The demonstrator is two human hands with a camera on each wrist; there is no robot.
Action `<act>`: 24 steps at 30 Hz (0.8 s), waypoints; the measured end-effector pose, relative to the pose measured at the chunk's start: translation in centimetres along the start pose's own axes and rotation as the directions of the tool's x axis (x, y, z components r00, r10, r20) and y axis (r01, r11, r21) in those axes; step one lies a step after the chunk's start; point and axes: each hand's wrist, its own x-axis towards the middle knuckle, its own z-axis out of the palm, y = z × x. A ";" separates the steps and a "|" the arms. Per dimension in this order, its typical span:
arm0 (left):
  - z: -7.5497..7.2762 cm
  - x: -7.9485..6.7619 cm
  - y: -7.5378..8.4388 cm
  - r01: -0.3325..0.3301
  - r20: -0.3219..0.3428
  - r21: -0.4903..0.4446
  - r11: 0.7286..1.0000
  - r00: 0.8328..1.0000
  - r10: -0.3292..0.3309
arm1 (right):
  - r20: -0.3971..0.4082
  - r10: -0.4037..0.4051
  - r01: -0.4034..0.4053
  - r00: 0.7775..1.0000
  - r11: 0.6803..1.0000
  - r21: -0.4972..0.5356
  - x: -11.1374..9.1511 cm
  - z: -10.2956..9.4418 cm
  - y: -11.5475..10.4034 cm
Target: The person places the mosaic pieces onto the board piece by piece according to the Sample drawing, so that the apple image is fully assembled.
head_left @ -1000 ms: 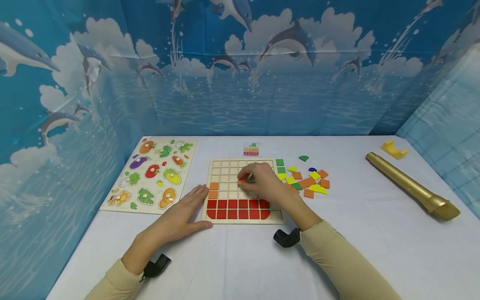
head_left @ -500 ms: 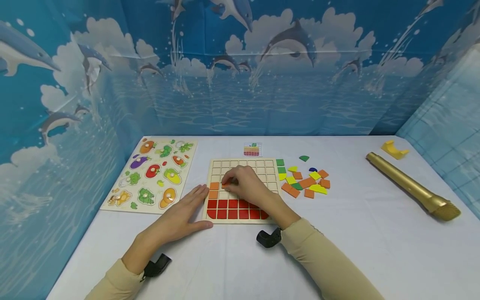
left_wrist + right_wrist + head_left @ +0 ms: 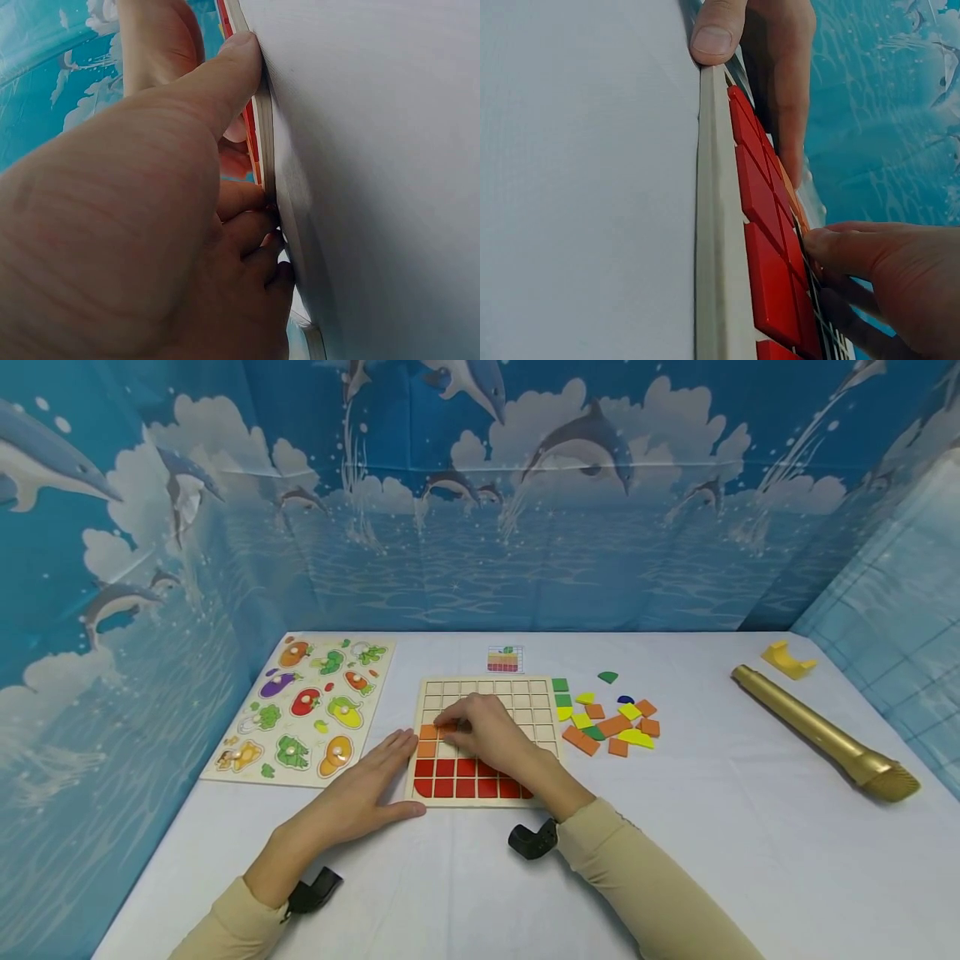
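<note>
A wooden grid board (image 3: 517, 688) lies on the white table. Two rows of red tiles (image 3: 466, 768) fill cells near its front edge, and orange tiles (image 3: 427, 749) sit at its left side. My right hand (image 3: 491, 735) is over the board and pinches an orange tile (image 3: 450, 727) at a cell just right of those; its fingers partly hide that tile. Resting along the board's left edge is my left hand (image 3: 363, 793), fingers extended. In the right wrist view the left thumb (image 3: 714, 39) touches the board's front corner.
Loose orange, yellow and green pieces (image 3: 615, 725) are scattered right of the board. A small pattern card (image 3: 505, 659) lies behind it. On the left is a vegetable puzzle board (image 3: 315, 681); on the right, a gold microphone (image 3: 825, 731) and a yellow curved piece (image 3: 789, 660).
My right hand has moved left across the board with the orange tile, to beside the orange tiles at the left, then shifted only slightly. The left hand has stayed in place.
</note>
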 end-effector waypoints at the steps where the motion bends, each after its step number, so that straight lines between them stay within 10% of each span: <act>1: 0.0 0.0 0.0 0.000 0.000 0.003 1.000 1.000 0.000 | 0.003 -0.005 0.005 1.000 1.000 0.001 0.0 0.0 0.0; 24: 0.1 0.0 -0.1 -0.008 0.003 0.002 1.000 1.000 0.008 | -0.035 0.028 -0.028 0.999 1.000 -0.002 -1.6 -1.3 0.7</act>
